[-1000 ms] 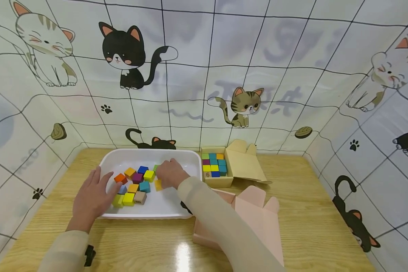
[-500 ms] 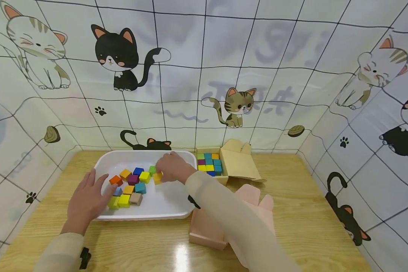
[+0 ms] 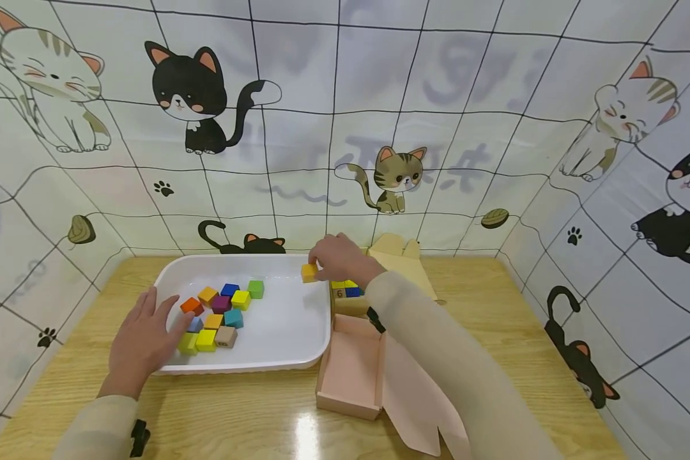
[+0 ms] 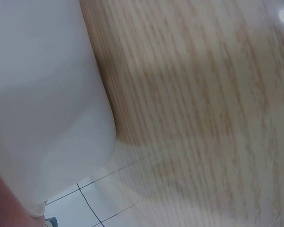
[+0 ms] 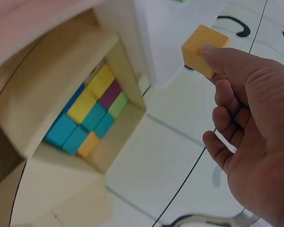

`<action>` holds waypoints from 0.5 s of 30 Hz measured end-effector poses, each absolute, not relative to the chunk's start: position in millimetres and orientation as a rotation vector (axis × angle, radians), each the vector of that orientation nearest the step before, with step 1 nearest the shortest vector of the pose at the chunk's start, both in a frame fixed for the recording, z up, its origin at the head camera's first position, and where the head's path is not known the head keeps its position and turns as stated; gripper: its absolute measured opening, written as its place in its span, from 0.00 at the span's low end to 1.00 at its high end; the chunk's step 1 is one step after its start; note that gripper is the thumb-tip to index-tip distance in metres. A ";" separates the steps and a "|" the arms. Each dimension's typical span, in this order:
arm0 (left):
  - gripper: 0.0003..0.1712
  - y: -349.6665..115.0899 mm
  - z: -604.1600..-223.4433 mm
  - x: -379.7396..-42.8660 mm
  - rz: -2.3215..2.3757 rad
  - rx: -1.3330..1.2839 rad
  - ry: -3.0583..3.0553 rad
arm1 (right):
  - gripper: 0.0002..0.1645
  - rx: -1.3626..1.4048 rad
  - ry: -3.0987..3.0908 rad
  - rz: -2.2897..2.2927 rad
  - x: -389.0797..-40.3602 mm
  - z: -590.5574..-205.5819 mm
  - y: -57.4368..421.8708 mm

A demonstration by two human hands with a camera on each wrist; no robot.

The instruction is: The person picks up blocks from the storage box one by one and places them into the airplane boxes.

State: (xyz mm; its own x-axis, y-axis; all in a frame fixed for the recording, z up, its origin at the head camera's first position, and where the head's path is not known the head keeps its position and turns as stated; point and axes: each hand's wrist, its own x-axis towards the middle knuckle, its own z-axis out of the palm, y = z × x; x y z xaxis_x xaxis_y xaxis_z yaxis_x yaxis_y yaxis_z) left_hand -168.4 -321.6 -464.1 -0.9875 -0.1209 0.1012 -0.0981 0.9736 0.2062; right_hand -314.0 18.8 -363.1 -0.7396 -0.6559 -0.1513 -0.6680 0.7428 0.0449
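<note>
My right hand (image 3: 345, 259) pinches a yellow-orange wooden cube (image 3: 309, 273) between thumb and fingers, over the right rim of the white tray (image 3: 287, 332). The right wrist view shows the thumb against that cube (image 5: 203, 49), with the other fingers curled below it. Close by is the cream cardboard box (image 5: 128, 118), partly covered by the hand in the head view; rows of coloured cubes (image 5: 90, 106) lie inside. My left hand (image 3: 144, 335) rests at the tray's left edge, fingers spread, beside several loose cubes (image 3: 221, 305) in orange, yellow, blue, purple, green and plain wood.
An open pink cardboard box (image 3: 353, 358) stands in front of the cream one, its lid (image 3: 420, 396) folded out to the right under my right forearm. Wooden table (image 3: 236, 409) lies in front of the tray. A cat-print cloth (image 3: 299, 140) hangs behind.
My right hand has lifted the yellow-orange cube from among the others and carried it right, towards the cream box. The left hand stays at the tray's edge. The head view has shifted slightly.
</note>
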 end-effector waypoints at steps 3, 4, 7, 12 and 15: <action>0.43 -321.7 -464.7 -167.7 -0.306 0.170 -3.008 | 0.18 -1.031 2.828 0.088 -318.7 -360.3 38.7; 0.43 -321.7 -464.6 -167.5 -0.308 0.169 -3.009 | 0.18 -1.011 2.831 0.066 -319.5 -359.1 45.2; 0.43 -321.5 -463.8 -166.8 -0.312 0.165 -3.008 | 0.18 -0.954 2.846 0.028 -321.5 -358.4 64.4; 0.42 -320.9 -462.6 -166.5 -0.320 0.165 -3.002 | 0.17 -0.866 2.836 0.051 -323.1 -363.7 92.2; 0.42 -321.1 -463.1 -167.0 -0.324 0.168 -3.002 | 0.19 -0.834 2.827 0.077 -323.8 -369.0 104.7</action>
State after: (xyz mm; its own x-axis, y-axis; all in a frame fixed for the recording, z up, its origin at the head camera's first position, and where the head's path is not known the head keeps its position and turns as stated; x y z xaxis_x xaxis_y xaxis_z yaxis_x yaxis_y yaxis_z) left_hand -167.0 -321.1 -463.1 -0.9870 -0.1225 0.1044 -0.0974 0.9710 0.2184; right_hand -323.8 104.7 -369.0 -0.8227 -0.5326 -0.1990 -0.5427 0.8399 -0.0045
